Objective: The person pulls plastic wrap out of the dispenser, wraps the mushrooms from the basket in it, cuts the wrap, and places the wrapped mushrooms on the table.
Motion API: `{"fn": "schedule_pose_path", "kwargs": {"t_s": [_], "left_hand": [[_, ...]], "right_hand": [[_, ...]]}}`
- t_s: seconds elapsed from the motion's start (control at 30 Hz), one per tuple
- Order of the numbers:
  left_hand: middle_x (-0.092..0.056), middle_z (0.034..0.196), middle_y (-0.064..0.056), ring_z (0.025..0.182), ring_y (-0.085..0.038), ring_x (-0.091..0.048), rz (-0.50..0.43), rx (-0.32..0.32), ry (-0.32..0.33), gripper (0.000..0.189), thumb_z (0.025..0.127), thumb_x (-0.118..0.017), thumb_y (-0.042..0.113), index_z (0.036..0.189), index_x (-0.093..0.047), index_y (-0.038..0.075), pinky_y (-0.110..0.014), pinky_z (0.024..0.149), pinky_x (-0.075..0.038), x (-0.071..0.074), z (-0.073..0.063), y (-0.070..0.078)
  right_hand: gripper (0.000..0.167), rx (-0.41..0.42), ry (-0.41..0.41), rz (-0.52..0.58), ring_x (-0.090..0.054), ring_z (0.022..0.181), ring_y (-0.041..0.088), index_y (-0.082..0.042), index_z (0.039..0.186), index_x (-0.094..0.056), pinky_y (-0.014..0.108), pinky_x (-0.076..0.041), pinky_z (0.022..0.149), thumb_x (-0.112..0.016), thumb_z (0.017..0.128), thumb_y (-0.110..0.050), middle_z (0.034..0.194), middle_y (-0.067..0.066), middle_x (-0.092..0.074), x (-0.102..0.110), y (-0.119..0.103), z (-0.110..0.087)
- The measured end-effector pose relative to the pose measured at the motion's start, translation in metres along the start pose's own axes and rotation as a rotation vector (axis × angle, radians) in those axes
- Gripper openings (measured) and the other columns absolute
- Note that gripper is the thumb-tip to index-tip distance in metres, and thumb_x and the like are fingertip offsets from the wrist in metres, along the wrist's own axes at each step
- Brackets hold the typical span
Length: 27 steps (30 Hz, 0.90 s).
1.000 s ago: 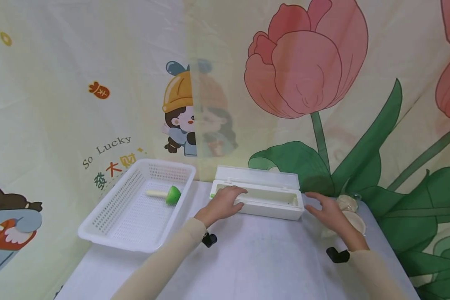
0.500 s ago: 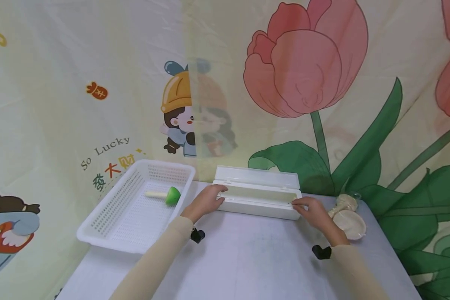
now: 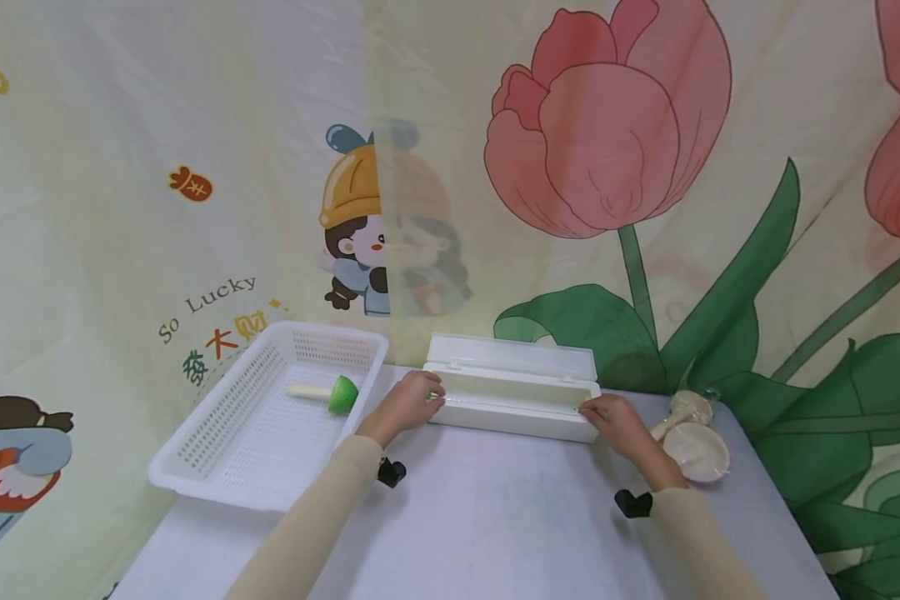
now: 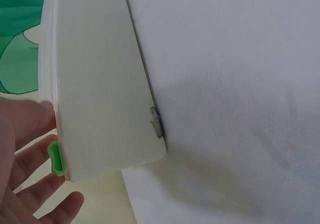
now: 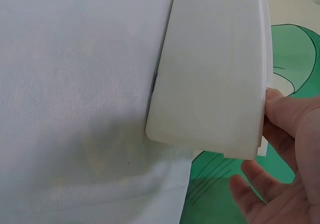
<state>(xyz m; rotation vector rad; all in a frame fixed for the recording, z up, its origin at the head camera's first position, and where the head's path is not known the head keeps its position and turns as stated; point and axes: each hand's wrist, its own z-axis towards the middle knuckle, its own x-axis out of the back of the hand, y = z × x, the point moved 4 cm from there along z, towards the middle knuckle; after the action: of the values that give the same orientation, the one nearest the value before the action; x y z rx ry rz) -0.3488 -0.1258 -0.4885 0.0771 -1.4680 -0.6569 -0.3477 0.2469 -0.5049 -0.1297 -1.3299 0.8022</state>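
A long white lidded box (image 3: pixel 510 422) stands at the back of the table, its translucent lid (image 3: pixel 510 358) tipped back. At its left end, my left hand (image 3: pixel 408 407) grips the rim, thumb in front and fingers around the end. A small green piece (image 4: pixel 58 159) sticks out at that end, against the fingers. My right hand (image 3: pixel 621 423) pinches the rim at the box's front right corner between thumb and index finger. The other fingers (image 5: pixel 260 179) of that hand spread below the end wall. The long trough between the hands looks pale inside.
Left of the box, a white perforated basket (image 3: pixel 213 492) holds a tool (image 3: pixel 341 395) with a pale handle and green domed head. A pale round dish (image 3: pixel 696 454) and a plastic-wrapped item (image 3: pixel 692 407) lie by the right edge. A printed curtain (image 3: pixel 435 167) hangs behind.
My left hand has moved left from over the trough to the box's left end. My right hand has come in from the right and taken hold of the front right corner.
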Motion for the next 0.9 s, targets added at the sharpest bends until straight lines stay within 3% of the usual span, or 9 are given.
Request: {"fn": "schedule_pose_path", "kwargs": {"t_s": [0.2, 0.33, 0.7, 0.9], "left_hand": [[-0.076, 0.107, -0.011, 0.109, -0.029, -0.069, 0.007, -0.097, 0.058, 0.01, 0.094, -0.072, 0.002, 0.1, -0.08, 0.002, -0.042, 0.1, -0.054, 0.002, 0.003, 0.001], [-0.077, 0.101, -0.009, 0.103, -0.027, -0.07, 0.025, -0.118, 0.068, 0.009, 0.092, -0.074, 0.003, 0.098, -0.08, 0.002, -0.041, 0.096, -0.055, 0.001, 0.004, 0.001], [-0.078, 0.099, -0.003, 0.103, -0.025, -0.068, 0.066, -0.05, 0.047, 0.007, 0.093, -0.075, 0.008, 0.094, -0.081, 0.01, -0.042, 0.096, -0.053, 0.001, 0.007, 0.001], [-0.078, 0.1, 0.0, 0.104, -0.023, -0.066, 0.07, 0.013, -0.008, 0.011, 0.093, -0.077, 0.023, 0.096, -0.081, 0.014, -0.042, 0.097, -0.052, -0.002, 0.013, -0.002]], "right_hand": [[0.012, -0.001, -0.025, -0.054, -0.065, 0.088, 0.023, 0.004, 0.1, -0.073, 0.043, -0.055, 0.078, -0.062, 0.099, -0.001, 0.092, 0.012, -0.072, -0.003, -0.001, 0.004], [0.012, -0.018, -0.021, -0.062, -0.059, 0.079, 0.018, 0.003, 0.098, -0.071, 0.037, -0.053, 0.071, -0.061, 0.101, -0.003, 0.084, 0.007, -0.067, -0.005, -0.003, 0.007], [0.017, -0.132, 0.044, -0.063, -0.057, 0.077, 0.022, 0.006, 0.106, -0.067, 0.039, -0.052, 0.07, -0.058, 0.104, -0.008, 0.086, 0.011, -0.066, -0.007, 0.001, 0.014], [0.019, -0.158, 0.048, -0.046, -0.062, 0.083, 0.026, 0.008, 0.108, -0.067, 0.044, -0.055, 0.075, -0.058, 0.104, -0.009, 0.093, 0.016, -0.069, -0.005, 0.001, 0.015]]}}
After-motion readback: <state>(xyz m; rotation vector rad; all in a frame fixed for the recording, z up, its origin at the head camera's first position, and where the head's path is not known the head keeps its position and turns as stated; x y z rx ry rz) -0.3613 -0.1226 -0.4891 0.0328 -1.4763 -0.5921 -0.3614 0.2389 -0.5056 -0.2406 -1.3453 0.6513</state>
